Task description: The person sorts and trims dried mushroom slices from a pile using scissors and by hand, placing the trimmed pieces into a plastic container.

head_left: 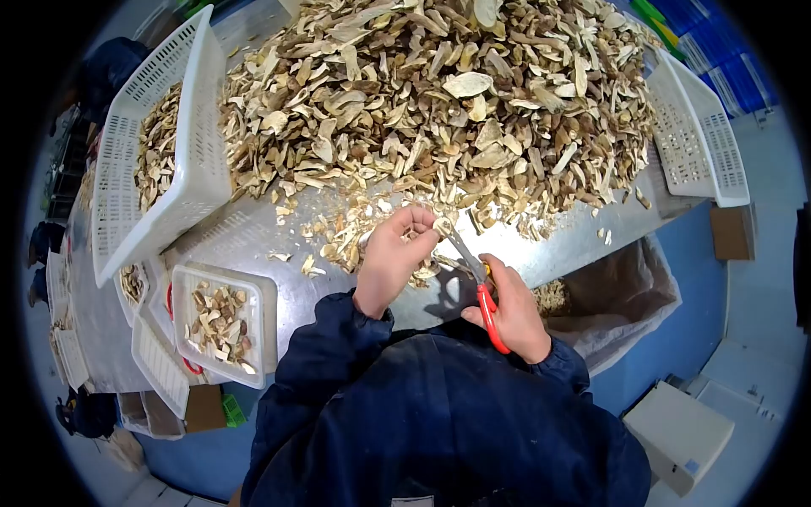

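Note:
My left hand (390, 260) pinches a small pale dried mushroom slice (443, 226) between thumb and fingertips. My right hand (515, 311) is wrapped round a pair of scissors with red handles (490, 319). The blades point up and left, with their tips right beside the slice; whether they touch it I cannot tell. Beyond both hands rises a big heap of dried mushroom slices (439, 101), brown and cream. Small crumbs and broken bits (346, 241) lie on the metal table (296, 300) around my left hand.
A white perforated basket (203, 144) holding slices stands tilted at the left, another basket (688, 135) at the right. Near my left sleeve sits a white tray (262, 321) with mushroom pieces. A lined bin (629, 291) is below the table's right edge. People (89, 414) are at far left.

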`<action>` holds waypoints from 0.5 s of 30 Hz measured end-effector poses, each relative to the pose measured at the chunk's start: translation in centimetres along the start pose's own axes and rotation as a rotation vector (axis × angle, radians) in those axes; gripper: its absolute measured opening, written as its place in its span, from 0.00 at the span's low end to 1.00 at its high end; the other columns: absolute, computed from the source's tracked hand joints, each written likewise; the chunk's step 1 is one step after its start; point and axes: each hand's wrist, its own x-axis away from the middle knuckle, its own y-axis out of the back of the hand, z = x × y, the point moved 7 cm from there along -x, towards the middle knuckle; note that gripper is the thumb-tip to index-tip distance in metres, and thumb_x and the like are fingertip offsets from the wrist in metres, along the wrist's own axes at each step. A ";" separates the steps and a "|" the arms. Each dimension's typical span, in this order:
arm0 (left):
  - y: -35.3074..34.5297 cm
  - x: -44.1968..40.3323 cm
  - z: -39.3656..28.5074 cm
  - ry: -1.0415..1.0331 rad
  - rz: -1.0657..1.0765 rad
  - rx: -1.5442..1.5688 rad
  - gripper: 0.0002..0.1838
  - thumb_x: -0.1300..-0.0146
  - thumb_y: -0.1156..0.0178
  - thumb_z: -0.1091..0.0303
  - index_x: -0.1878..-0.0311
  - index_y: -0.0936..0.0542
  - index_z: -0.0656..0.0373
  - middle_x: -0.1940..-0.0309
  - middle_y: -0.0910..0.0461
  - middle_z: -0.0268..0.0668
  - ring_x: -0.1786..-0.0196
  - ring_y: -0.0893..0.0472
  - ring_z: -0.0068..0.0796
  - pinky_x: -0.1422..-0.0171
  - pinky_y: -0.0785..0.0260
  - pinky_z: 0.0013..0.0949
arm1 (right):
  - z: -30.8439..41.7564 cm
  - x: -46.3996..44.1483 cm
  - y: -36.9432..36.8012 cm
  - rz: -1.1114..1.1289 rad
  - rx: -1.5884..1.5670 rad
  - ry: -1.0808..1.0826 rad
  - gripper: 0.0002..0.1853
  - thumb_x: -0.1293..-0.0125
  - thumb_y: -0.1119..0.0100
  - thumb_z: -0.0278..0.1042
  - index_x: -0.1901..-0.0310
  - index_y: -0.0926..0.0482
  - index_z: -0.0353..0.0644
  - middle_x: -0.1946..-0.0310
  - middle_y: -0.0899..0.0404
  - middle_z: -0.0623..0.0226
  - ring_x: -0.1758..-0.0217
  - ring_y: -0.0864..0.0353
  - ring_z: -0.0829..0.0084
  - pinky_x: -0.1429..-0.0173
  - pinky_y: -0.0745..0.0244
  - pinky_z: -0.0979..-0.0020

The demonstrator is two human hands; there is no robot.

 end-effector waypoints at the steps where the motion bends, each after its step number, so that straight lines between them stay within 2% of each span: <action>1: -0.1 0.1 0.1 -0.007 0.001 -0.002 0.08 0.39 0.41 0.72 0.58 0.23 0.63 0.69 0.28 0.25 0.68 0.30 0.11 0.65 0.38 0.19 | 0.0 0.0 -0.1 0.006 0.004 -0.011 0.44 0.52 0.25 0.46 0.38 0.36 0.32 0.62 0.26 0.54 0.59 0.26 0.55 0.53 0.30 0.60; 4: -0.3 0.4 0.0 -0.058 0.031 -0.067 0.05 0.37 0.43 0.72 0.59 0.25 0.58 0.73 0.29 0.24 0.73 0.33 0.10 0.71 0.43 0.18 | -0.2 0.3 -0.5 0.001 0.018 0.008 0.41 0.50 0.26 0.46 0.39 0.34 0.33 0.63 0.25 0.52 0.60 0.25 0.52 0.55 0.30 0.58; 7: -0.2 0.9 -0.1 0.005 0.039 -0.026 0.07 0.39 0.41 0.72 0.60 0.25 0.63 0.70 0.29 0.25 0.70 0.32 0.11 0.68 0.39 0.20 | -0.1 0.4 -1.2 0.036 -0.008 -0.015 0.36 0.47 0.27 0.45 0.42 0.33 0.34 0.68 0.24 0.50 0.63 0.23 0.49 0.58 0.29 0.57; 10: 0.3 1.0 0.2 0.027 0.009 -0.064 0.06 0.38 0.42 0.71 0.60 0.25 0.62 0.70 0.29 0.25 0.72 0.32 0.11 0.69 0.38 0.21 | -0.4 0.6 -2.0 0.121 -0.018 -0.082 0.33 0.45 0.29 0.45 0.45 0.32 0.35 0.73 0.24 0.49 0.67 0.23 0.46 0.62 0.29 0.56; 14: 1.1 1.0 1.5 0.062 0.058 0.105 0.06 0.38 0.42 0.71 0.59 0.25 0.60 0.71 0.27 0.26 0.74 0.31 0.12 0.70 0.38 0.20 | -0.4 0.7 -2.3 0.170 -0.106 -0.137 0.32 0.45 0.29 0.44 0.45 0.32 0.36 0.72 0.24 0.50 0.66 0.23 0.47 0.62 0.29 0.55; 15: 1.2 1.1 1.5 0.087 0.067 0.154 0.06 0.38 0.42 0.71 0.59 0.24 0.60 0.72 0.27 0.26 0.74 0.31 0.13 0.70 0.39 0.20 | -0.1 0.4 -2.0 0.125 -0.091 -0.060 0.32 0.45 0.29 0.44 0.44 0.32 0.36 0.72 0.25 0.51 0.66 0.23 0.47 0.61 0.30 0.56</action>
